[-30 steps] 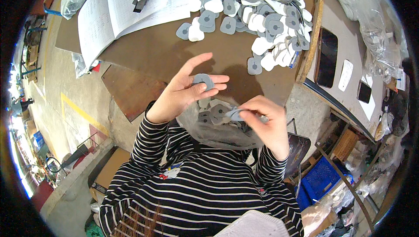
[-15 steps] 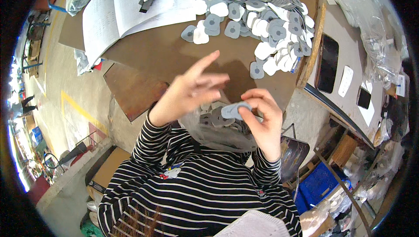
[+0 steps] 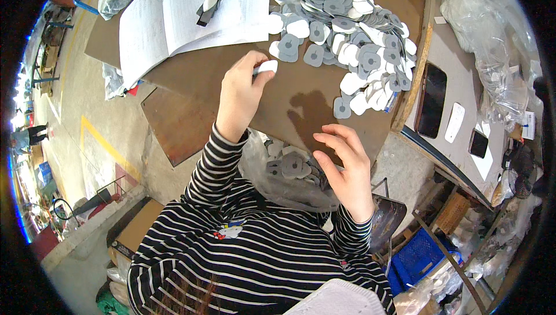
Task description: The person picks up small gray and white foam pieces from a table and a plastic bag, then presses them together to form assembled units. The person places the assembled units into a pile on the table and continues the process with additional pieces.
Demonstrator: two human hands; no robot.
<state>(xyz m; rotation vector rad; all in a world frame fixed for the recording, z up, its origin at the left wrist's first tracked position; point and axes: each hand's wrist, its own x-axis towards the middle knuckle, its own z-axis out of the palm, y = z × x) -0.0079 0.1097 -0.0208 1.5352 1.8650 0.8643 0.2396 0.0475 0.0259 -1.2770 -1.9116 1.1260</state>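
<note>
We pinch a small white-faced pad (image 3: 266, 67) between the thumb and fingers of our left hand (image 3: 238, 95), above the desk (image 3: 191, 77), to the left of a loose pile of gray and white pads (image 3: 370, 54). Our right hand (image 3: 350, 170) has its fingers spread wide, beside a clear plastic bag (image 3: 289, 195) holding gray pieces (image 3: 294, 165). An open notebook (image 3: 145, 31) lies farther up the desk.

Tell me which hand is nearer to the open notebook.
Left. The left hand, pinching a small white piece, is just below the notebook in the picture; the right hand is farther off, to its lower right.
</note>
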